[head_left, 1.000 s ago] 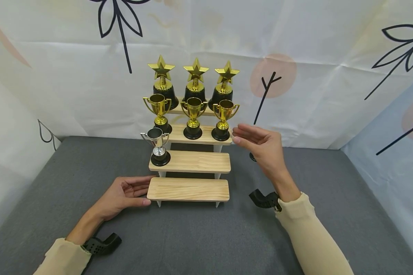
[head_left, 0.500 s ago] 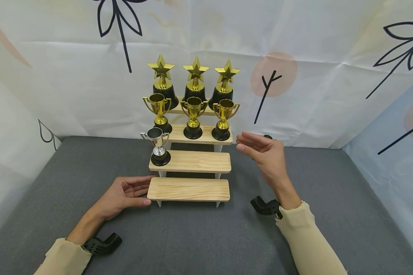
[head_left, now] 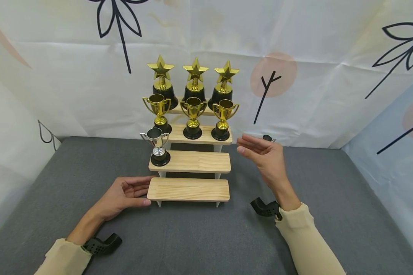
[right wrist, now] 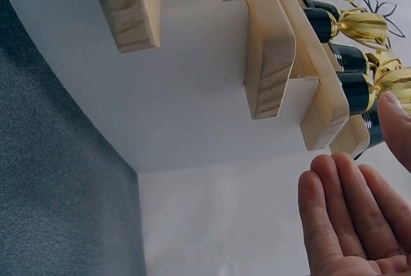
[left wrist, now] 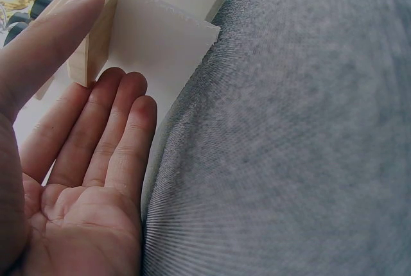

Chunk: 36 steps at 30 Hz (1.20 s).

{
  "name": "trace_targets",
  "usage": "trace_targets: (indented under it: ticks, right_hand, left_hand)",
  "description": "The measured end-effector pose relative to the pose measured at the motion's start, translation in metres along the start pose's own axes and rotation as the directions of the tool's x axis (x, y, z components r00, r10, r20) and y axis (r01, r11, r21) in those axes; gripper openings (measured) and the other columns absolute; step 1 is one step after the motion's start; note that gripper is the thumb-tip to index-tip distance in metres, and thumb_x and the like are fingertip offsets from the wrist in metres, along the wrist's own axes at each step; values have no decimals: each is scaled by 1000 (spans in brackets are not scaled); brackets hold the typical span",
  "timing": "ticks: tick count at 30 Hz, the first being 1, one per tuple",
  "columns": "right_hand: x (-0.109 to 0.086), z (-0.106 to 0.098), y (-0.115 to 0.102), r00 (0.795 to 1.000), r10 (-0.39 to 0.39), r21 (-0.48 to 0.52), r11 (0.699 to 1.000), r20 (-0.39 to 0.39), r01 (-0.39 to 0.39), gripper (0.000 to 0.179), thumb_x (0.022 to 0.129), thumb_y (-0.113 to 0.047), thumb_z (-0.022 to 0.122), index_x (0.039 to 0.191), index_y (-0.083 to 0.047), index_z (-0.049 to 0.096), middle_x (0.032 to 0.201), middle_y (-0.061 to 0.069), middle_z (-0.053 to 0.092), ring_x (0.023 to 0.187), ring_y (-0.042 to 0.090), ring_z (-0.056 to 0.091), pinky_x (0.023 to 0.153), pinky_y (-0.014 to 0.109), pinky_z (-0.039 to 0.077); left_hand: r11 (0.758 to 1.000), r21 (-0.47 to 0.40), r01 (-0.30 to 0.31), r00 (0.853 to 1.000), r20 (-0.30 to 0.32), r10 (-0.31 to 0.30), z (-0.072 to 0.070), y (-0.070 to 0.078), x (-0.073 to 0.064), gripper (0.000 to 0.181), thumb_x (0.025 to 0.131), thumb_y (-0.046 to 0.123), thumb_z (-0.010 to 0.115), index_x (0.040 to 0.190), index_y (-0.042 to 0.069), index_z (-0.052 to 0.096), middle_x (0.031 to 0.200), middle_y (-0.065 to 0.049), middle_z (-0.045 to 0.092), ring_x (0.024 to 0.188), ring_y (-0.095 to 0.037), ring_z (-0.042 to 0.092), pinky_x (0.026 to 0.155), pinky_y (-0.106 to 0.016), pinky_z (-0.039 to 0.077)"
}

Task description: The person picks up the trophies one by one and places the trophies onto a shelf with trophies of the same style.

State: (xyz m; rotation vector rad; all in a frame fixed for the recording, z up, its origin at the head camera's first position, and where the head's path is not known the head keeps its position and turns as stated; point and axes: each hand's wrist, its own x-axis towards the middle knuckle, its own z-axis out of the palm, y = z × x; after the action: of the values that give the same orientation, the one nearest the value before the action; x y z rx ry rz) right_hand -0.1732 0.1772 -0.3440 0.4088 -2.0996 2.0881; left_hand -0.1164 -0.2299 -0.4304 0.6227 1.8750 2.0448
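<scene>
My left hand [head_left: 118,196] lies beside the left end of the lowest step [head_left: 188,189] of a wooden stand, fingers straight and thumb apart. In the left wrist view, its fingertips [left wrist: 144,108] come up against the stand's white side support [left wrist: 160,38]. My right hand [head_left: 266,158] hovers right of the stand, fingers extended, holding nothing. Behind it, the dark rim of a small cup [head_left: 267,138] shows; the rest is hidden. One silver trophy cup [head_left: 158,143] stands at the left end of the second step [head_left: 199,161]. The gold cup [head_left: 222,114] is the trophy nearest my right hand.
Other gold cups [head_left: 193,114] share the third step, and star trophies [head_left: 195,74] stand on the top step. A grey cloth [head_left: 199,240] covers the table. A white printed backdrop [head_left: 313,88] rises close behind the stand.
My right hand has drawn back slightly down and right, away from the stand's edge, uncovering the small cup's rim behind it. The left hand and the stand have stayed put.
</scene>
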Motion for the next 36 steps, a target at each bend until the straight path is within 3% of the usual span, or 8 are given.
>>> trace_targets:
  ticks: [7,17,36]
  right_hand:
    - [0,-2,3,1000,1,15,1000,-5,-1,45,87,9,76,130,10,63,111,6,75,102,17,73,92,35,61]
    - [5,-15,4,997,-4,4,1000,-79,4,43,86,5,78,128,8,65,110,4,76,100,16,73,90,31,62]
    - [12,-47,-3,971,-51,158,983,-236,90,43,83,16,75,123,19,62,104,12,76,91,20,75,85,29,63]
  left_hand:
    - [1000,-4,-9,1000,7,9,0,0,0,70,83,-16,74,140,-26,37,137,-4,63,123,-18,62,102,-34,54]
    - [1000,5,2,1000,-6,-2,1,0,0,71,82,-15,75,140,-26,37,138,-7,62,123,-17,62,102,-33,53]
    - [1000,10,-7,1000,-3,7,-1,-1,-1,70,82,-16,75,140,-26,37,137,-4,62,123,-17,62,102,-33,53]
